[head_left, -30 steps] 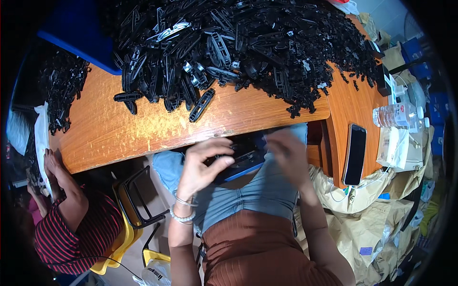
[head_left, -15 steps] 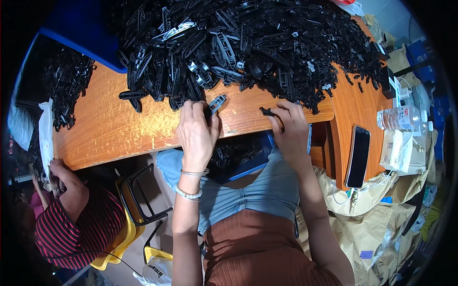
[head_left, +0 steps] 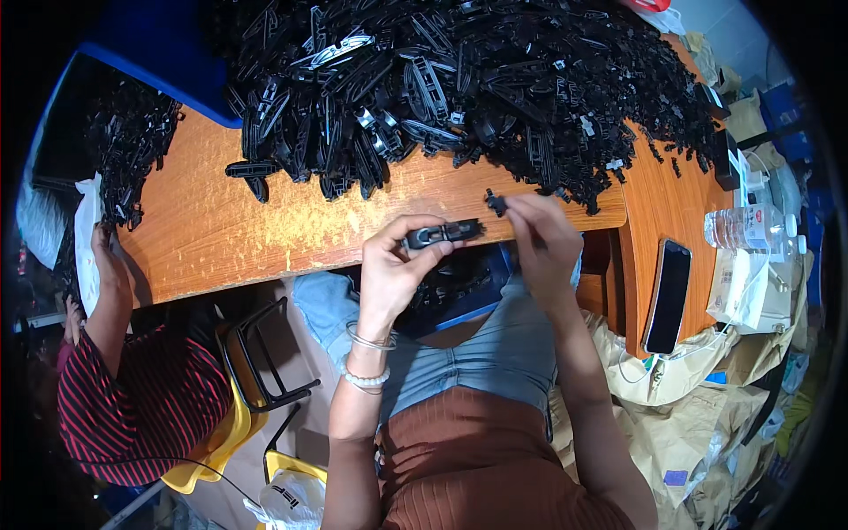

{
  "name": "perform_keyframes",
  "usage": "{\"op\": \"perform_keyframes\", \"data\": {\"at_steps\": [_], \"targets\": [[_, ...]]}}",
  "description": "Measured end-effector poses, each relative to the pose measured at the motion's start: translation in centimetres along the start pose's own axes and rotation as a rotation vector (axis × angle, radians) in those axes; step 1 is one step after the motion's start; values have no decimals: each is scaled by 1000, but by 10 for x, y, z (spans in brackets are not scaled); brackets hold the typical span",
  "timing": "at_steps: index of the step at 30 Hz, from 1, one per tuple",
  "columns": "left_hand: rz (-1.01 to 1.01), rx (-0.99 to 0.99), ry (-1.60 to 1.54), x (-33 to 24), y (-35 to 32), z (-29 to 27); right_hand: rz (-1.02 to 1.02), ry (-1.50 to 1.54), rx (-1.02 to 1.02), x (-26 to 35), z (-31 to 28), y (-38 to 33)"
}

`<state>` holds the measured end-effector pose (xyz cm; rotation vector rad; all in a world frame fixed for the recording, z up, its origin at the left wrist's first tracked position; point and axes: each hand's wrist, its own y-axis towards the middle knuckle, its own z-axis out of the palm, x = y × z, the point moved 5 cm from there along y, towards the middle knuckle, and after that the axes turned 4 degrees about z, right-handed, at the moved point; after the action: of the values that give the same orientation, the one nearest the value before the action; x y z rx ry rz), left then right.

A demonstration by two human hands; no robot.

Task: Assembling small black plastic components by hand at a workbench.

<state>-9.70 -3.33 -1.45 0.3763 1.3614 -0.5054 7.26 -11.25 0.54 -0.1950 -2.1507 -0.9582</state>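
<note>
My left hand is closed on a long black plastic clip part, pinched between thumb and fingers just above the table's front edge. The part lies almost level, its narrow end pointing right. To its right, my right hand pinches a small black plastic piece at its fingertips. A short gap separates the two pieces. Beyond my hands, a large pile of long black plastic parts covers the far table, with many smaller black pieces heaped on its right side.
The wooden table has a blue bin at far left. At right lie a phone and a clear bottle. Below the edge sits a blue crate. On the left, another person in a striped top sits near black parts.
My left hand has turned over and moved right and nearer me, lifting the long part off the table. My right hand stays close to its place, still with the small piece.
</note>
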Motion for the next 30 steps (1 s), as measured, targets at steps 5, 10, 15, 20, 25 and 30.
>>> {"op": "perform_keyframes", "data": {"at_steps": [5,10,15,20,25,30], "targets": [[-83,38,27,-7,-9,12,-39,243,196,35,4,4],[-84,72,-5,-7,-10,15,-205,46,218,38,0,-1],[92,72,220,-10,-11,10,219,326,407,28,2,-1],[-39,141,42,-14,-16,17,466,430,506,10,6,-25],[256,264,465,-29,-4,-2,478,602,679,8,10,-30],[578,-565,1070,-70,36,-48,322,267,346,1,8,-16]]}}
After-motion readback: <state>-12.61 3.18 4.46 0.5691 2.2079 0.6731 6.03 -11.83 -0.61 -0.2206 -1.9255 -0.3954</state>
